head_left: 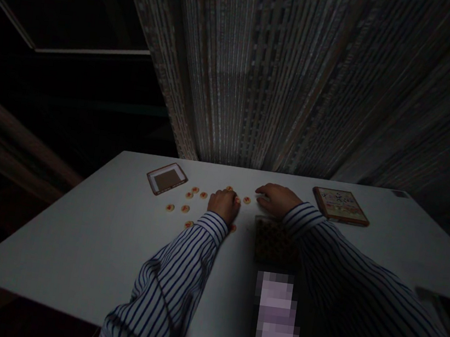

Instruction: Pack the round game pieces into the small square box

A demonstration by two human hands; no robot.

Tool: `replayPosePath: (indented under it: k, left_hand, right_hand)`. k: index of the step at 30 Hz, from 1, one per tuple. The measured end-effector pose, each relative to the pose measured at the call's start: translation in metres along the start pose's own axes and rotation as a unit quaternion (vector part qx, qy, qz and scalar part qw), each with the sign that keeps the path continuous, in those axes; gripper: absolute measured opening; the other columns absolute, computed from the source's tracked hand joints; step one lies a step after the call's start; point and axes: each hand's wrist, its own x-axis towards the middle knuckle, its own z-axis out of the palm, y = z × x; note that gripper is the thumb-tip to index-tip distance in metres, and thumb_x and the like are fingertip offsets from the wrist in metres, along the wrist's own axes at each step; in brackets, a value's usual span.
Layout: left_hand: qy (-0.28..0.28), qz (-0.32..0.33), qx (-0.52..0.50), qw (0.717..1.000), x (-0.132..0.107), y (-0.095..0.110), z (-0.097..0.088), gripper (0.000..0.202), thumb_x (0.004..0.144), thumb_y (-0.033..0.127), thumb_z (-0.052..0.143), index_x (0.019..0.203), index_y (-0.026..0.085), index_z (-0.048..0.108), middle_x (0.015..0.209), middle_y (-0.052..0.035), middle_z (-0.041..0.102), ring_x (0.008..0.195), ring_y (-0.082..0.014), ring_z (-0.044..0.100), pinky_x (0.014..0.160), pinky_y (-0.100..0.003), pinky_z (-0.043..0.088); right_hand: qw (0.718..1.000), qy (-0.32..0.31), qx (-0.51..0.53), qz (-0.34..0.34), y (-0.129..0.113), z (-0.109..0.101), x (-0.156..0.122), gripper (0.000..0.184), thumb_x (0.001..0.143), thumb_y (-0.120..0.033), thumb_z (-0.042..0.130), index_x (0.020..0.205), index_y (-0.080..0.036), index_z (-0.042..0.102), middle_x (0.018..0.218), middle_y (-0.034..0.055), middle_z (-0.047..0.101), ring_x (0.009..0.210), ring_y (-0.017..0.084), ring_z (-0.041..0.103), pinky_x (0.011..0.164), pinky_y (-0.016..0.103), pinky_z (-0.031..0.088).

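Note:
Round, pale xiangqi pieces with red marks lie scattered on a white table. My left hand (224,205) is among them, its fingers curled down, and a piece (238,200) shows at the thumb side, apparently between the fingers. Another piece (229,188) lies just beyond the knuckles. To the right, a single piece (247,199) lies between both hands. My right hand (278,198) hovers low over the table with thumb and fingers apart, holding nothing visible. Below its wrist sits a dark, patterned tray or box (275,244), partly covered by the sleeve; its contents are too dark to make out.
A shallow, framed box part (166,178) lies at the left back of the white table (75,237). A flat box with printed characters (340,206) lies at the right. More pieces (185,208) are spread left of my left hand. A striped curtain (254,73) hangs behind the table.

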Motion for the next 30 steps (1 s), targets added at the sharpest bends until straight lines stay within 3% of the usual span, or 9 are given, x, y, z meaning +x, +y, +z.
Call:
replayPosePath:
  k: [7,19,30]
  left_hand:
    - [0.062,0.031,-0.087,0.994,-0.014,0.004,-0.007,0.024,0.08,0.031,0.05,0.096,0.017,0.062,0.095,-0.0077,0.066,0.091,-0.0223,0.057,0.08,-0.034,0.042]
    - [0.09,0.051,-0.17,0.98,-0.045,0.028,-0.015,0.022,0.076,0.026,0.058,0.096,0.017,0.063,0.089,-0.0064,0.066,0.088,-0.0194,0.057,0.081,-0.033,0.042]
    - [0.12,0.068,-0.254,0.957,-0.066,0.044,0.0,0.02,0.074,0.023,0.062,0.093,0.015,0.063,0.089,-0.0073,0.066,0.088,-0.0188,0.058,0.081,-0.034,0.045]
  right_hand:
    - [0.999,0.035,0.035,-0.001,-0.002,-0.002,-0.016,0.036,0.081,-0.029,0.045,0.111,-0.016,0.059,0.109,0.0099,0.062,0.095,0.02,0.058,0.084,0.031,0.041]
    - [0.982,0.14,0.129,0.013,0.005,0.011,-0.061,0.028,0.079,-0.025,0.048,0.1,-0.016,0.063,0.098,0.0074,0.066,0.088,0.018,0.06,0.083,0.03,0.044]
    - [0.948,0.252,0.197,-0.001,0.013,0.039,-0.093,0.024,0.079,-0.024,0.045,0.089,-0.015,0.064,0.09,0.0088,0.068,0.085,0.018,0.062,0.078,0.033,0.049]
